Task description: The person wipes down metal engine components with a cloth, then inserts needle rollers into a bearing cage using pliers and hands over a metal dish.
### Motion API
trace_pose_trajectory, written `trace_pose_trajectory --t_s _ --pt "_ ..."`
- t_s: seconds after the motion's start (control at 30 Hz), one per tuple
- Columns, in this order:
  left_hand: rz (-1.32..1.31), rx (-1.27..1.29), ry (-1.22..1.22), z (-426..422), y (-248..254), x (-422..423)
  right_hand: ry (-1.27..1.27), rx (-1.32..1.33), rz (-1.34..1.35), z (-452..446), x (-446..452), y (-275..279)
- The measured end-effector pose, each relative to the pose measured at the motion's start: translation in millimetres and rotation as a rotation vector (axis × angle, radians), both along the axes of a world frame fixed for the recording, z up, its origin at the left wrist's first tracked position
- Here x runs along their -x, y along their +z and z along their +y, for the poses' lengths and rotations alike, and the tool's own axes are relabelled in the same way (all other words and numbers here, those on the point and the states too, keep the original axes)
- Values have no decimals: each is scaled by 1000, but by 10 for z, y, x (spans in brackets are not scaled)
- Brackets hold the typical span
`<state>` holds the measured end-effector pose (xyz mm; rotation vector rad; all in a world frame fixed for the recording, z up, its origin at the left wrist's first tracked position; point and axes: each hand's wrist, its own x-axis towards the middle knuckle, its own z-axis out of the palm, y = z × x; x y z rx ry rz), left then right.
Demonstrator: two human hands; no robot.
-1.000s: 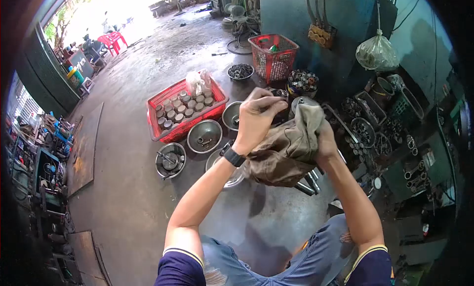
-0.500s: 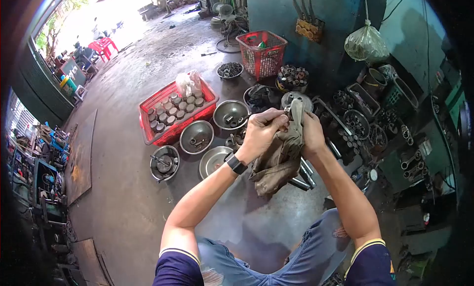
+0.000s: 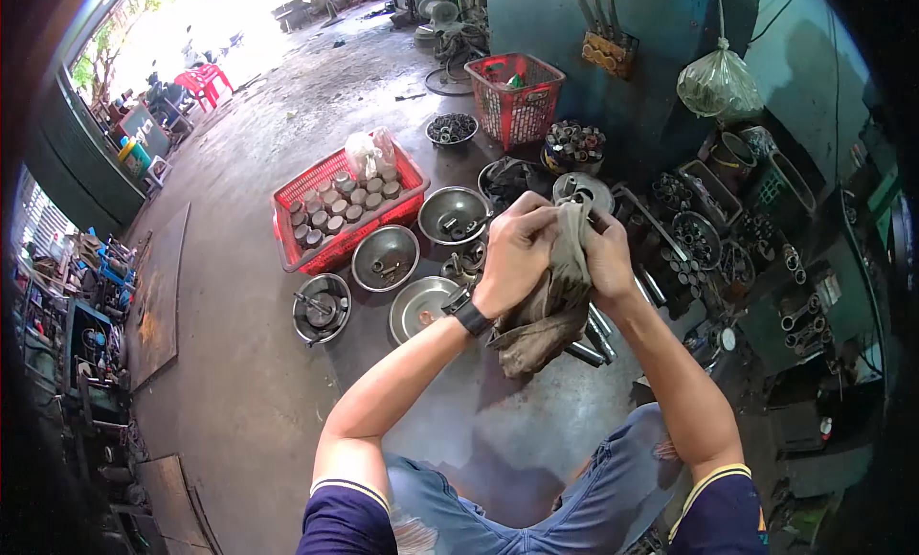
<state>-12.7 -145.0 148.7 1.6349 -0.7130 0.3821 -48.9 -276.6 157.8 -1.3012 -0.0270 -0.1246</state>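
A crumpled grey-brown rag (image 3: 548, 320) hangs between my two hands above the floor. My left hand (image 3: 517, 253), with a black watch at its wrist, is closed on the rag's upper left side. On the other side, my right hand (image 3: 608, 263) has its fingers wrapped around the cloth. A small metal part (image 3: 579, 199) shows at the top of the rag between my fingers; most of it is covered, so its kind is unclear. Below the rag lie several shiny metal rods or tubes (image 3: 598, 337).
Left of my hands stands a red basket (image 3: 287, 239) of round metal pieces. Metal bowls (image 3: 385, 258) with small parts sit beside it. Another red basket (image 3: 517, 100) is farther back. Bins and connecting rods (image 3: 809, 323) crowd the right side.
My left hand has turned, its knuckles rolling over toward the rag. The metal part at the top is more covered than before. Both hands still grip the cloth.
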Motion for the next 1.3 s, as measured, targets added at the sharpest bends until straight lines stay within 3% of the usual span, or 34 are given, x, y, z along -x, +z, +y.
trace_pose_trajectory --t_s 0.03,0.1,0.13,0.17,0.2,0.23,0.33,0.4,0.43,0.5,0.53,0.57,0.63,0.77,0.83,0.93,1.0,1.07,1.3 --pt "-150 -64 61 -11 21 14 -26 -34 -20 10 -10 6" --pt "-28 95 14 -148 -107 37 -45 -60 -37 15 -34 31" --pt "146 272 -85 -228 -224 19 -103 -171 -27 6 -49 48" --pt "244 288 -188 -223 -370 46 -165 -285 -16 -10 -52 47" --pt "348 303 -281 -208 -450 99 53 -432 -91 -96 -27 102" --pt "503 111 -402 -150 -527 59 29 -472 -52 -100 29 193" --pt "513 97 -162 -152 -451 50 -100 -465 -33 -175 -29 173" --pt "539 -24 -105 17 -142 -14 -148 -167 -17 -226 -55 124" --pt "535 -27 -103 7 -47 20 -146 -170 -22 -214 -82 91" --pt "354 515 -284 -40 48 63 -177 19 -193 -194 -127 16" --pt "337 557 -376 -33 31 33 -180 46 -214 -183 -140 6" --pt "335 557 -375 -40 19 5 -180 45 -215 -182 -142 -8" --pt "116 130 -131 -56 7 -53 -166 206 -201 -196 -129 -32" --pt "198 110 -135 5 7 -46 -214 414 -104 -270 -149 -48" --pt "174 127 -159 -7 -44 -100 -182 326 -132 -222 -156 -37" --pt "565 450 -319 -14 -91 -136 -95 113 -86 -167 -135 0" --pt "508 360 -335 -22 -112 -123 -23 -49 15 -135 -126 22" --pt "449 274 -355 -53 -125 -100 -25 -20 12 -150 -149 -60" --pt "864 638 -505 -13 46 0 -18 57 -80 -51 -89 -6"
